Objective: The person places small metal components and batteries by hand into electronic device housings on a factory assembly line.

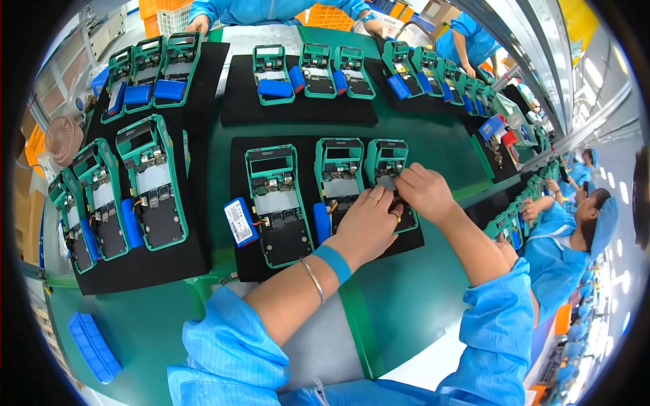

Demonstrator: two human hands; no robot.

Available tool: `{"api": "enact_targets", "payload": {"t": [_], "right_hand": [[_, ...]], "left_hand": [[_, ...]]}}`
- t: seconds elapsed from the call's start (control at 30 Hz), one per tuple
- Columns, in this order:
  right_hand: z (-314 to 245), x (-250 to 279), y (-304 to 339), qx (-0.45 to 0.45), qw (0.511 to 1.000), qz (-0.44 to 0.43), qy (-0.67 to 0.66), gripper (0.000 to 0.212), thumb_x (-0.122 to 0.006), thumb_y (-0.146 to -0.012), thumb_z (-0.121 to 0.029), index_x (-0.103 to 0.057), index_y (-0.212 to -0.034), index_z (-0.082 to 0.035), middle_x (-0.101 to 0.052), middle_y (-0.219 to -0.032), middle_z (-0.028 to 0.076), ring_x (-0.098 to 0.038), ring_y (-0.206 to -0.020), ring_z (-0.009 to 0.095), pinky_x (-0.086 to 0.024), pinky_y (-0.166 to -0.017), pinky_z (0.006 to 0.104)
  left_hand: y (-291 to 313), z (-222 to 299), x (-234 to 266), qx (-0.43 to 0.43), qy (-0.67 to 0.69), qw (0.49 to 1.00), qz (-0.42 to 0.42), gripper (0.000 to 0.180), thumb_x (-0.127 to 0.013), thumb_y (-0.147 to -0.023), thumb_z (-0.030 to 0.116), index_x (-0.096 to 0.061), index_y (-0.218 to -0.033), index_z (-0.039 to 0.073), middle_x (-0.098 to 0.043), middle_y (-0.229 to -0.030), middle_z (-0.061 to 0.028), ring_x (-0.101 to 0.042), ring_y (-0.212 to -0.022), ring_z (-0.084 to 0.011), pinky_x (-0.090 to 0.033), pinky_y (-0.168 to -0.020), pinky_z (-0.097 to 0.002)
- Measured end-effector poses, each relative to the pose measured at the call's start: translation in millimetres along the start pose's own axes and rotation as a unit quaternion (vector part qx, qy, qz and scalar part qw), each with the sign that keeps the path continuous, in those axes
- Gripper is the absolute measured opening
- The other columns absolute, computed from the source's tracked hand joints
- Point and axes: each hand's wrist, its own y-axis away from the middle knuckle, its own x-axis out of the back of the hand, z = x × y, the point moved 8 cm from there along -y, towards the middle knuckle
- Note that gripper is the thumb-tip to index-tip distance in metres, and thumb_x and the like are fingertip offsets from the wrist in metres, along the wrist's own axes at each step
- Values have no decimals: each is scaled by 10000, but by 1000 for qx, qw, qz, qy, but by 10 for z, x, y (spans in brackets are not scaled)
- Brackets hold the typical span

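Note:
Three green plastic device housings lie face down in a row on a black foam mat (238, 162) in front of me. Both my hands are at the right-hand housing (388, 153). My left hand (365, 227), with a blue wrist strap and a bangle, reaches across its lower part, fingers curled together. My right hand (425, 193) bends its fingers over the right edge, near the housing's middle. Whatever the fingertips grip is hidden. Beside the middle housing (340, 177) stands a blue battery pack (321, 222). A white-labelled battery pack (240, 222) is wired to the left housing (284, 240).
More housings with blue batteries lie on mats at the left (159, 203), far left and back. A blue divided tray (95, 346) rests at the lower left. A small fan (64, 137) stands at the left edge. Co-workers' hands (198, 25) reach in from across the table and the right.

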Motion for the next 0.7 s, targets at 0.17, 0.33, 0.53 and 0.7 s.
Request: {"api": "enact_targets", "payload": {"t": [0.17, 0.33, 0.53, 0.7], "right_hand": [[-19, -28, -16, 12, 1000, -25, 13, 134, -653, -620, -123, -547, -701, -111, -506, -794, 12, -548, -806, 166, -493, -568, 277], [-36, -80, -64, 25, 998, -59, 17, 116, -648, -635, -126, -559, -708, -112, -509, -805, 13, -547, -821, 170, -496, -578, 279], [-5, -89, -46, 7, 998, -67, 8, 103, -651, -659, -127, -568, -718, -112, -518, -816, 9, -549, -826, 167, -499, -581, 277], [11, -128, 9, -6, 999, -42, 2, 108, -661, -657, -118, -586, -734, -107, -516, -801, 4, -552, -819, 165, -501, -569, 275]], "left_hand": [[7, 3, -5, 2, -3, 1000, 0, 510, -769, -780, 291, -665, -1208, 33, -513, -1249, -164, -447, -1257, -316, -381, -1088, -412], [0, 5, -3, 0, -10, 1000, 9, 511, -771, -777, 288, -667, -1209, 35, -512, -1240, -160, -448, -1253, -312, -378, -1093, -413], [-5, -6, -1, 2, 5, 1000, -5, 511, -773, -776, 286, -667, -1207, 34, -514, -1244, -163, -449, -1251, -311, -380, -1090, -416], [8, -6, -7, 3, 7, 1000, 6, 512, -771, -777, 277, -663, -1212, 29, -515, -1246, -166, -446, -1257, -322, -383, -1086, -422]]}}
